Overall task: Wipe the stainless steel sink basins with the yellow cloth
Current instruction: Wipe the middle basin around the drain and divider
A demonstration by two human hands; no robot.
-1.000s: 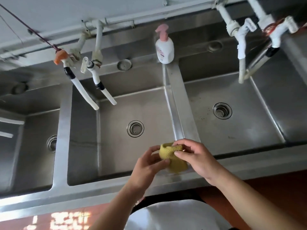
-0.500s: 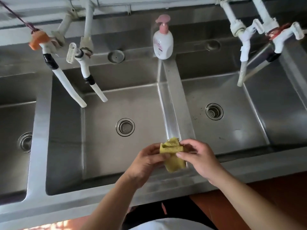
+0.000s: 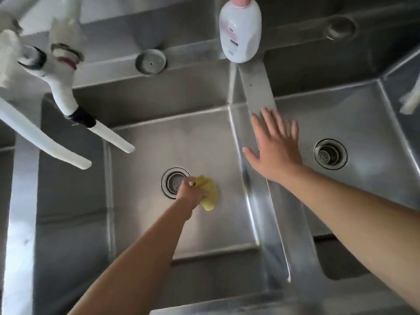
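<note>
- The left hand (image 3: 193,189) reaches down into the middle sink basin (image 3: 145,223), fingers closed around the bunched yellow cloth (image 3: 210,193).
- The cloth sits on the basin floor, just right of the round drain (image 3: 171,181), with the hand partly covering the drain's right edge.
- The right hand (image 3: 276,147) is open, fingers spread, palm down over the steel divider (image 3: 256,87) between the middle basin and the right basin (image 3: 363,123); it holds nothing.
- A white soap bottle (image 3: 239,30) with a pink top stands at the divider's far end.
- White taps (image 3: 61,87) with hose spouts hang over the left of the middle basin.
- The right basin has its own drain (image 3: 330,154).
</note>
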